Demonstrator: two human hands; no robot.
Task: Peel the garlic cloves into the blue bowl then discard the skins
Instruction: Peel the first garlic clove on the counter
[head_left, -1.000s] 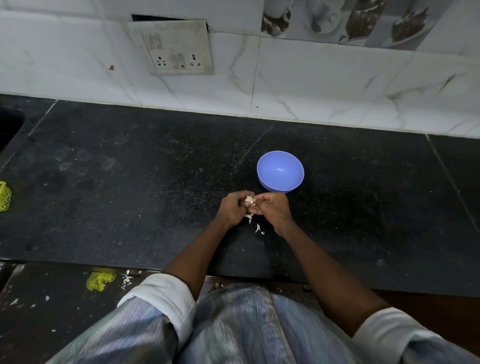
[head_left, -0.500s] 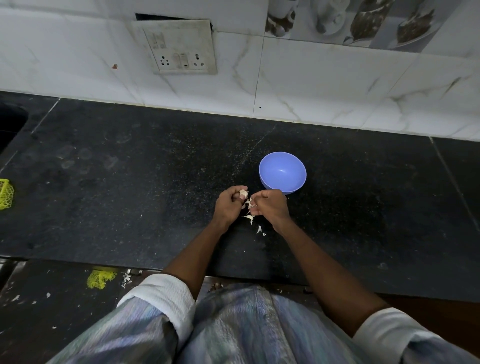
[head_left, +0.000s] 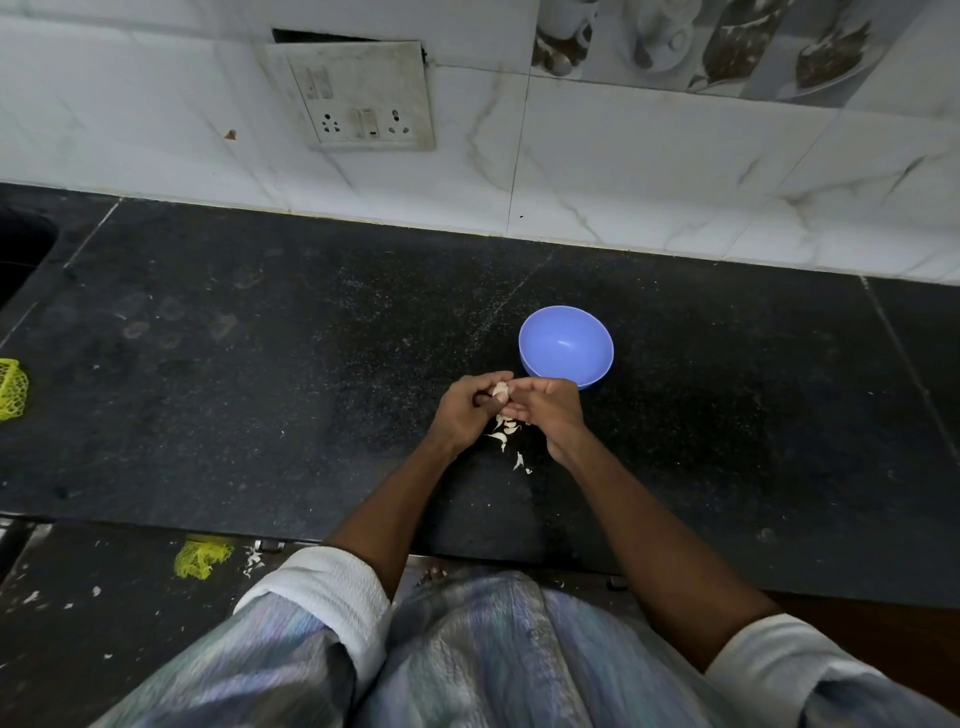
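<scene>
A pale garlic clove (head_left: 500, 388) sits between my two hands, just in front of the blue bowl (head_left: 566, 353) on the black counter. My left hand (head_left: 467, 415) grips the clove with curled fingers. My right hand (head_left: 548, 413) meets it from the right, its fingertips pinching at the clove. Loose white skins (head_left: 506, 431) lie on the counter below my hands. The bowl looks empty inside; its near rim is partly hidden by my right hand.
The black counter (head_left: 260, 389) ends at a white tiled wall with a switch plate (head_left: 358, 93). A yellow mesh bag (head_left: 13, 387) lies at the counter's left edge. Another yellow mesh scrap (head_left: 202, 558) and skin bits lie on the floor below.
Both hands stay together over the clove, shifting slightly toward the bowl. More skin pieces lie on the counter under them.
</scene>
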